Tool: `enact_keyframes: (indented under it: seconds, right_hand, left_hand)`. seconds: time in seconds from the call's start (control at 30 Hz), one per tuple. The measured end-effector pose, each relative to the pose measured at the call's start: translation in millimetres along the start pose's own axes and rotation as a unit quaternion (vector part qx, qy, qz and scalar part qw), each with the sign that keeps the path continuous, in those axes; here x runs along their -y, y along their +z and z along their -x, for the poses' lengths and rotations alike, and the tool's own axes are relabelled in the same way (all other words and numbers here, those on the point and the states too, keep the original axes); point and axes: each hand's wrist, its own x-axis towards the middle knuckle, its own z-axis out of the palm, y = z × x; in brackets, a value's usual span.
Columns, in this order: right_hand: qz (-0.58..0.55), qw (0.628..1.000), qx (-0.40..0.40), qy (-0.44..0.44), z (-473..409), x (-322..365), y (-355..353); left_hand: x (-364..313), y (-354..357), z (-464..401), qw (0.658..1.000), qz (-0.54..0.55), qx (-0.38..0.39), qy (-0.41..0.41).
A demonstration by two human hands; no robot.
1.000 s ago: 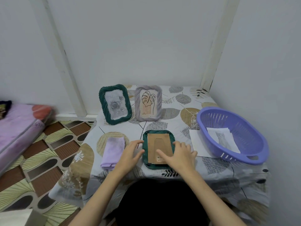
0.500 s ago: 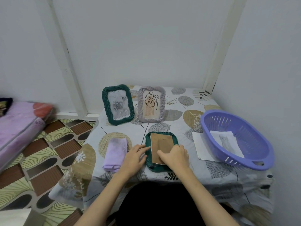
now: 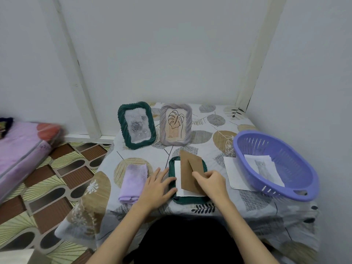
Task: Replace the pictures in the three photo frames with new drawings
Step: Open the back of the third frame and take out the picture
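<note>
Lying face down near the table's front edge, the dark green frame [image 3: 187, 198] serves as the landmark, with its back exposed so the insert can be reached. Left of it a folded lilac cloth [image 3: 132, 182] waits, probably for wiping the glass. The left hand [image 3: 155, 189] rests flat on the frame's left rim, fingers spread and relaxed, seemingly pinning it steady. On the frame, the brown backing board [image 3: 188, 172] tilts up off a white sheet [image 3: 178, 173], the right hand [image 3: 209, 182] pinching the board's lower right part between thumb and curled fingers. Behind the frame stand a second green frame [image 3: 136, 125] and a grey frame [image 3: 176, 125], both upright. Right of it, a purple basket [image 3: 297, 189] holds drawings [image 3: 262, 167], kept within reach.
</note>
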Motion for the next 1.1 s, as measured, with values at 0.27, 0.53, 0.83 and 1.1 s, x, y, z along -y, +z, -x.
enact_keyframes:
  seconds: [0.27, 0.53, 0.83, 1.1]
  right_hand:
    - [-0.082, 0.990, -0.080, -0.088, 4.1, -8.9, -32.4]
    - [0.120, 0.983, -0.073, -0.115, -3.1, -42.7, -42.0]
    - [0.237, 0.961, -0.096, -0.102, -4.5, -58.5, -16.1]
    - [0.233, 0.956, -0.129, -0.122, -5.0, -66.0, 5.8]
  left_hand:
    - [-5.9, -6.0, 2.2, 0.994, -0.105, 0.002, -0.003]
    - [16.0, -8.2, 14.6, 0.994, -0.108, -0.023, -0.023]
    - [21.9, -16.4, 14.4, 0.997, -0.069, 0.022, -0.038]
    - [16.5, -20.8, -2.8, 0.997, 0.012, -0.042, -0.062]
